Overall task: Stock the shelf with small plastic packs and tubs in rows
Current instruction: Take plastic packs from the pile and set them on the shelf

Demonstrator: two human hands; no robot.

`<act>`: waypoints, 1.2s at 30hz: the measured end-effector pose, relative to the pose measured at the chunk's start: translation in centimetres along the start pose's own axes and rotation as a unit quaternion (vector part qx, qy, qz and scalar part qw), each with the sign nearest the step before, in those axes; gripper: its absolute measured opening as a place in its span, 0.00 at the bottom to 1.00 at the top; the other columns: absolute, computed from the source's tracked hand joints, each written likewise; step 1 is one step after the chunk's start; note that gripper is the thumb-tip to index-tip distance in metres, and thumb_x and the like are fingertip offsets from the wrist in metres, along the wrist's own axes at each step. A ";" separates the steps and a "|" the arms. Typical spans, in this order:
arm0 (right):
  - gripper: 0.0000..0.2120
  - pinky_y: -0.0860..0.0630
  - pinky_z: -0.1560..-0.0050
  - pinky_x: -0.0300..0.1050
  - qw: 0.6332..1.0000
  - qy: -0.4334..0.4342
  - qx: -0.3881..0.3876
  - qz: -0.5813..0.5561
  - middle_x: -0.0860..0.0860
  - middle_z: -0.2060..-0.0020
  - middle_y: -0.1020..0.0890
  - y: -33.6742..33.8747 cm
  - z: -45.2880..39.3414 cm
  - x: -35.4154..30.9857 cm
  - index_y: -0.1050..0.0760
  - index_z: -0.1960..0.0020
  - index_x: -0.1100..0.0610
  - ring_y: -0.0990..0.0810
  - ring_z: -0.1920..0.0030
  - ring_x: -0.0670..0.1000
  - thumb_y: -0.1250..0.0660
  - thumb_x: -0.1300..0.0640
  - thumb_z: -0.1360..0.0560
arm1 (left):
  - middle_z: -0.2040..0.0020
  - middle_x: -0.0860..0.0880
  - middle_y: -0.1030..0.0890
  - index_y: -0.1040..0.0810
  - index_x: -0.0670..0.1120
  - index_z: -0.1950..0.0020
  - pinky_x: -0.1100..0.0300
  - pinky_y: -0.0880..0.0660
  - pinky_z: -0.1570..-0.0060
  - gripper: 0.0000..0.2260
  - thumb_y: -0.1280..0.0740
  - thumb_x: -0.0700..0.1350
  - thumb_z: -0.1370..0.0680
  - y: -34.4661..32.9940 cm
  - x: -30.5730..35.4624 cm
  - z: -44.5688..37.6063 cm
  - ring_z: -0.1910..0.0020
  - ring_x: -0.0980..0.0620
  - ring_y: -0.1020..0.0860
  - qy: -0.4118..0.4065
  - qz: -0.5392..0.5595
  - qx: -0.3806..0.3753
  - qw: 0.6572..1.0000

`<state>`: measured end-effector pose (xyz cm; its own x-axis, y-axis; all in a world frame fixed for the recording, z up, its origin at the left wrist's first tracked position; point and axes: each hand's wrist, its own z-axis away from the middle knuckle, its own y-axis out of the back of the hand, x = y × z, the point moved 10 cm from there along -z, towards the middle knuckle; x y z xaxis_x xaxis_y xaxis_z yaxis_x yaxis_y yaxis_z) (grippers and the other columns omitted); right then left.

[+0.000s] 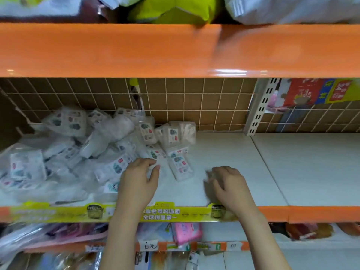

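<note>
White shelf (224, 152) lies bare right of the heaped packs (93, 145).

You stand in a shop: orange-edged shelf (224, 156) tiers, handwritten price tag (151, 245), yellow promo strip (159, 214) along the lip, packaged goods (187, 231) stacked below.

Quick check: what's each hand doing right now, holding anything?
Left hand: fingers curled on a pack at the edge of the pile.
Right hand: fingers curled; cannot tell whether it holds anything, blurred.
</note>
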<state>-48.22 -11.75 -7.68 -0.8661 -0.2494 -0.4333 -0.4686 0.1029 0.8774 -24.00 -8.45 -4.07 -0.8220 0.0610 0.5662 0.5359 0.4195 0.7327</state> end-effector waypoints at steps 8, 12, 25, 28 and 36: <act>0.19 0.26 0.48 0.51 1.000 0.026 -0.002 -0.013 0.56 0.49 0.18 -0.5 -3.1 -1.7 0.21 0.44 0.58 0.23 0.48 0.61 0.42 0.53 0.30 | 0.56 0.44 0.18 0.18 0.41 0.54 0.51 0.22 0.57 0.19 0.42 0.54 0.27 2.7 -0.4 -1.8 0.57 0.42 0.20 -0.029 -0.029 0.048 0.998; 0.23 0.29 0.44 0.49 0.999 0.020 0.008 -0.034 0.57 0.45 0.20 -0.3 -4.4 -2.5 0.23 0.41 0.60 0.25 0.44 0.61 0.43 0.53 0.31 | 0.57 0.44 0.18 0.18 0.42 0.54 0.48 0.22 0.60 0.18 0.42 0.52 0.27 3.9 -1.1 -2.5 0.58 0.41 0.20 -0.031 -0.038 0.059 0.997; 0.16 0.29 0.47 0.50 0.996 0.033 0.062 -0.058 0.60 0.45 0.21 -2.4 -9.2 -15.4 0.24 0.38 0.60 0.25 0.44 0.61 0.37 0.57 0.24 | 0.55 0.44 0.19 0.19 0.44 0.51 0.55 0.26 0.58 0.17 0.42 0.53 0.26 13.4 -10.8 -6.3 0.56 0.41 0.21 -0.052 -0.075 0.082 0.993; 0.17 0.28 0.47 0.50 0.994 0.049 0.073 -0.071 0.60 0.45 0.21 -4.7 -9.3 -20.6 0.24 0.40 0.60 0.25 0.44 0.62 0.38 0.54 0.25 | 0.54 0.44 0.19 0.19 0.44 0.53 0.54 0.26 0.57 0.19 0.44 0.54 0.27 15.1 -13.9 -7.2 0.55 0.41 0.21 -0.063 -0.063 0.071 0.993; 0.21 0.35 0.41 0.46 0.994 0.067 0.077 -0.036 0.56 0.36 0.27 -6.0 -9.8 -26.3 0.30 0.32 0.59 0.31 0.36 0.58 0.35 0.57 0.24 | 0.56 0.44 0.19 0.19 0.43 0.53 0.46 0.23 0.60 0.18 0.44 0.53 0.26 18.0 -19.2 -8.9 0.57 0.39 0.21 -0.105 -0.054 0.065 0.991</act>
<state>-20.89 -15.27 0.47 -0.8034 -0.3872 -0.4525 -0.5581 0.2245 0.7988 3.10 -10.12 1.63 -0.9024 0.1902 0.3867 0.4245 0.5468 0.7217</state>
